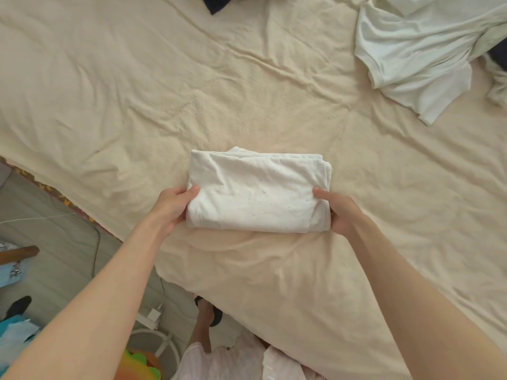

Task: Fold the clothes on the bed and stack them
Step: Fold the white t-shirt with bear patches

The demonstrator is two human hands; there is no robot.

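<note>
folded garment: white cloth [258,192] with tiny dark specks, folded into a compact rectangle, several layers showing at its far and right edges. Lies on the bed near the corner closest to the person, roughly centre of view.
left hand: left hand [171,207] grips the garment's left edge, thumb [192,191] on top, fingers tucked under the cloth and hidden.
right hand: right hand [338,209] grips the right edge the same way, thumb on top near the upper corner, fingers wrapped round the side.
lift state: can't tell if the bundle rests fully on the bed or is raised slightly; near edge looks in contact with the sheet.
bed: cream sheet [137,91], wrinkled, covers the whole surface; a patterned border [52,189] shows under its left edge.
unfolded pile: pale mint-white garment [417,50] lies crumpled at the far right, well apart from the folded one. More cloth at the right frame edge, cut off.
dark item: navy fabric corner [216,2] at the top edge, mostly out of frame.
floor side: grey floor [55,234] to the left, white cable [35,218] across it, white charger block [153,315] near the bed corner, a dark shoe [19,305] at far left.
bottom edge: person's foot in a dark sandal [211,314], light pink clothing [233,363] below it.
</note>
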